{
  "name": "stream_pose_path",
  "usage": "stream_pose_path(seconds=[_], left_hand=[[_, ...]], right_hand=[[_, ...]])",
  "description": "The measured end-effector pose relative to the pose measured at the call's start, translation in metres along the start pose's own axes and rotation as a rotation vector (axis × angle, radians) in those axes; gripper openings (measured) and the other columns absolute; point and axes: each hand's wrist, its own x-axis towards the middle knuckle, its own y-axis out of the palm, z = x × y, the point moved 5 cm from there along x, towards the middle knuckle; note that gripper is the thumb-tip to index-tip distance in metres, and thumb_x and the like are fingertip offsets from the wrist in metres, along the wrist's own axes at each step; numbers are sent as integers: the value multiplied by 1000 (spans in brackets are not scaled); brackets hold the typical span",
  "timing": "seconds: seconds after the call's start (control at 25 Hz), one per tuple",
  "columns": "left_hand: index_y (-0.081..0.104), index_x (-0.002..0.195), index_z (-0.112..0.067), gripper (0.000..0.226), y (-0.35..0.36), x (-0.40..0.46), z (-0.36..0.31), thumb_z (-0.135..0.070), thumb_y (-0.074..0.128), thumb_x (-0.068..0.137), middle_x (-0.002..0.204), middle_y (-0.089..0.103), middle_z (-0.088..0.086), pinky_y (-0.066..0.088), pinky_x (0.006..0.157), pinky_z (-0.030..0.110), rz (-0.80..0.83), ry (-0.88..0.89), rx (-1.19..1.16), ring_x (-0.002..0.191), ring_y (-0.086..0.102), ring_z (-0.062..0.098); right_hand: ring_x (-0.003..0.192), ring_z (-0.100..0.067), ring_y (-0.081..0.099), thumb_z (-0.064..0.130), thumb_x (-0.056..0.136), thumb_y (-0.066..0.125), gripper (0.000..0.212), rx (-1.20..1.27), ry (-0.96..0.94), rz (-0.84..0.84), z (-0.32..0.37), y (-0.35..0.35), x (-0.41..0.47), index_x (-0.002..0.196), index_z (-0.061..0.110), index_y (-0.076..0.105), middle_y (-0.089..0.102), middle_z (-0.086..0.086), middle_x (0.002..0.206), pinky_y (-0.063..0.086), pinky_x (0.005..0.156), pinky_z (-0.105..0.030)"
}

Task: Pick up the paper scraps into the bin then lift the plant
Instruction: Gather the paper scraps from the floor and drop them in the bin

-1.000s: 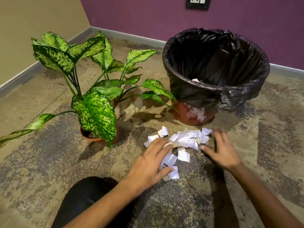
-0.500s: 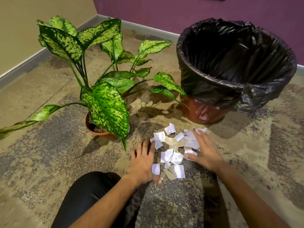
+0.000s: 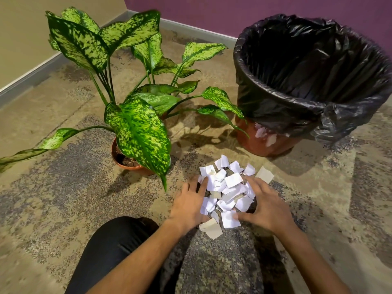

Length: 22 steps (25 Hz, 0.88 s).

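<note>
Where hands (image 3: 189,205) cup, paper scraps (image 3: 226,190) half-hidden

Scraps (image 3: 227,187) on carpet (image 3: 63,198) btwn hands; plant (image 3: 131,115) left, bin (image 3: 307,85) right.

On a mottled carpet (image 3: 63,209), a pile of white paper scraps (image 3: 227,188) lies between two hands. The left hand (image 3: 189,203) rests flat against the pile's left edge, fingers spread; the right hand (image 3: 266,205) cups its right side, thumb on a scrap. Beyond stand a speckled-leaf plant (image 3: 135,124) in a brown pot and a bin (image 3: 273,143) with a black liner (image 3: 314,66).
</note>
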Motion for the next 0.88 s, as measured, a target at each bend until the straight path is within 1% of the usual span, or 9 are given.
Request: stream_pose_path(seconds=[0.16,0.28,0.4,0.48,0.52,0.6,0.68,0.76,0.88], left_hand=[[-2,146,-39,107,2,13,-6,-46,76,72,157,1,3,49,96,46,15,88,-40,135,25,34],[27,140,-37,79,3,20,-5,-42,74,77,156,8,4,51,93,39,-2,122,-136,126,42,30],[55,121,-28,38,0,19,-2,-24,67,85,151,24,0,50,93,30,-59,107,-279,116,53,21],[65,112,-24,26,-5,17,-1,-14,63,87,145,38,-3,48,94,22,-110,88,-347,110,57,15],[67,108,-21,24,-7,16,-1,-11,63,87,140,44,-3,47,94,18,-139,81,-376,108,58,12],[71,104,-16,22,-14,15,-3,-6,63,85,127,56,-2,44,91,13,-210,83,-407,102,60,11],[72,101,-11,21,-23,12,-3,-2,64,83,119,61,0,43,90,11,-291,84,-426,99,63,14],[72,102,-8,23,-30,9,-1,0,65,82,121,62,3,45,95,17,-346,76,-426,103,63,16],[72,102,-7,27,-35,6,4,5,66,78,121,62,6,46,99,25,-385,66,-424,107,62,18]], right_hand=[[140,-23,21,74,63,64,101,-195,-77,113,22,12,9,144,41,12,2,9,157,49,89,-41],[131,-26,37,47,78,69,78,-174,-143,68,40,24,11,142,37,25,12,2,157,50,88,-37],[99,-27,62,14,77,71,61,-83,-178,-50,45,29,9,133,27,48,37,-5,149,54,77,-34],[72,-26,67,-4,64,69,56,-59,-199,-137,42,26,8,114,21,63,54,-7,135,56,61,-32],[67,-26,67,-9,59,67,53,-58,-213,-171,40,24,8,105,18,67,60,-8,128,56,55,-31],[69,-26,69,-12,55,64,48,-49,-227,-240,36,17,8,94,14,70,65,-8,120,56,55,-31],[78,-25,69,-14,59,61,46,8,-196,-297,30,9,7,95,12,72,64,-6,121,58,64,-33],[84,-23,68,-15,61,61,46,64,-167,-356,25,-6,3,96,13,73,64,-3,121,58,71,-33],[80,-19,69,-20,52,63,50,144,-219,-503,29,-51,-9,86,14,75,69,-3,113,56,71,-29]])
